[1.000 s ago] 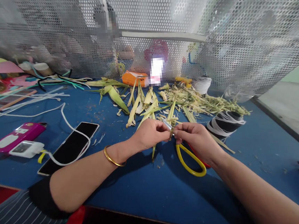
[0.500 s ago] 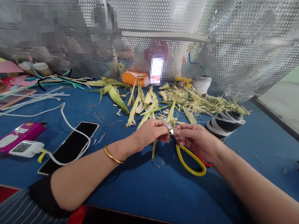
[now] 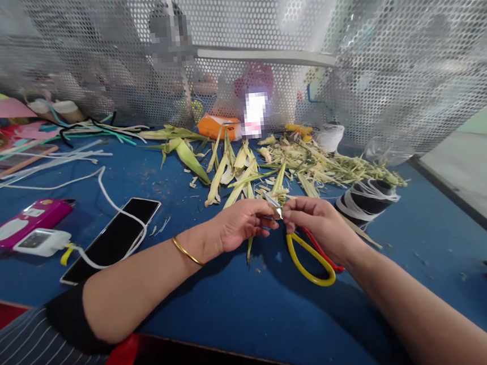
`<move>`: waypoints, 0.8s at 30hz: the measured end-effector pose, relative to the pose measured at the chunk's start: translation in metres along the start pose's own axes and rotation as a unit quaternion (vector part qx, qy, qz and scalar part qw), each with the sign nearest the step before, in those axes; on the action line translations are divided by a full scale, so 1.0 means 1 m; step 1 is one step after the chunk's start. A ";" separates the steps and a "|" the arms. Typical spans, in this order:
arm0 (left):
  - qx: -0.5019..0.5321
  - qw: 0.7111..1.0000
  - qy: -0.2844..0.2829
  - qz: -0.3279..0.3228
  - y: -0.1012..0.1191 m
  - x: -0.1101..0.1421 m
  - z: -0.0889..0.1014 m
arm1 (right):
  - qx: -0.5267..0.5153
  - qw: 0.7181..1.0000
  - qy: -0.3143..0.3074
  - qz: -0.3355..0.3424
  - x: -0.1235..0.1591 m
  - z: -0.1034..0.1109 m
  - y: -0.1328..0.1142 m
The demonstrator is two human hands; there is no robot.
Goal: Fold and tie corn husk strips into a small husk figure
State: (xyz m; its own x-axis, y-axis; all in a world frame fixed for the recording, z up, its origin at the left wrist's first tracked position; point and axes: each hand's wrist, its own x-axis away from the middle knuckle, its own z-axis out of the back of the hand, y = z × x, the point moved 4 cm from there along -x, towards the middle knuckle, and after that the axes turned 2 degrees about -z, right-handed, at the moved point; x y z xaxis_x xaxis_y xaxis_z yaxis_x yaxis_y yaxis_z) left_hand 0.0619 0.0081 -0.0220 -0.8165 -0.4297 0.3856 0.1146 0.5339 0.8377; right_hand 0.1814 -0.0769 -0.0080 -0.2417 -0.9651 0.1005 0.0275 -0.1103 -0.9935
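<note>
The single view looks out from the person's head, at the near edge of the blue table, facing forward and down across the top to the mesh screen along the far edge. It is near enough that the left hand and right hand fall around the middle, with the near edge slanting across the lower left and the right edge running off at the right.

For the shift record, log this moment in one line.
left hand: fingers parted near scissors | right hand: fingertips together at scissors, grip unclear | beyond scissors: leafy husks | at right: black spool
</note>
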 end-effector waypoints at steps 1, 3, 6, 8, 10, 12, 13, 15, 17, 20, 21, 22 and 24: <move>0.014 1.000 0.005 0.006 -0.001 0.000 0.000 | 0.004 1.000 0.005 0.000 0.000 0.001 0.000; 0.029 0.999 0.007 0.011 -0.001 0.000 -0.001 | 0.006 1.000 0.011 0.000 0.000 0.002 0.001; 0.039 0.999 -0.001 0.008 -0.001 -0.001 -0.002 | -0.012 1.000 0.005 0.000 0.000 0.002 0.002; 0.043 0.999 -0.024 0.009 0.000 -0.001 -0.004 | -0.035 0.999 -0.002 0.000 0.000 0.001 0.003; 0.043 0.998 -0.053 0.011 0.000 -0.001 -0.007 | -0.057 0.998 -0.009 -0.005 0.000 -0.001 0.004; 0.038 0.996 -0.075 0.010 0.001 -0.001 -0.008 | -0.076 0.997 -0.015 -0.014 0.001 -0.002 0.004; 0.035 0.996 -0.078 0.007 0.001 -0.001 -0.008 | -0.083 0.996 -0.015 -0.020 0.001 -0.002 0.003; 0.019 0.997 -0.076 0.000 0.001 -0.001 -0.007 | -0.092 0.995 -0.009 -0.026 0.001 -0.001 0.002; 0.001 0.998 -0.058 -0.013 0.001 -0.001 -0.004 | -0.083 0.996 -0.006 -0.029 0.001 0.000 0.001; 0.003 0.999 0.001 -0.043 0.002 -0.001 0.001 | -0.039 0.999 -0.017 -0.020 0.001 0.001 0.000; 0.004 0.998 0.018 -0.052 0.002 -0.001 0.002 | -0.022 0.999 -0.020 -0.014 0.001 0.001 0.000; -0.003 0.998 0.029 -0.061 0.002 0.000 0.002 | -0.006 1.000 -0.021 -0.007 0.001 0.001 -0.001; -0.031 0.996 0.041 -0.074 0.002 0.000 0.000 | 0.021 1.000 -0.018 0.002 0.000 0.000 -0.001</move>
State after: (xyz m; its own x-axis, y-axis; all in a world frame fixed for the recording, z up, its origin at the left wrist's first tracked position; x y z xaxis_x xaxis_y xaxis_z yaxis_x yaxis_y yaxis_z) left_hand 0.0617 0.0090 -0.0204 -0.7782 -0.5602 0.2840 0.0324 0.4157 0.9089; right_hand 0.1815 -0.0773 -0.0074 -0.2070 -0.9732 0.0998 0.0685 -0.1162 -0.9909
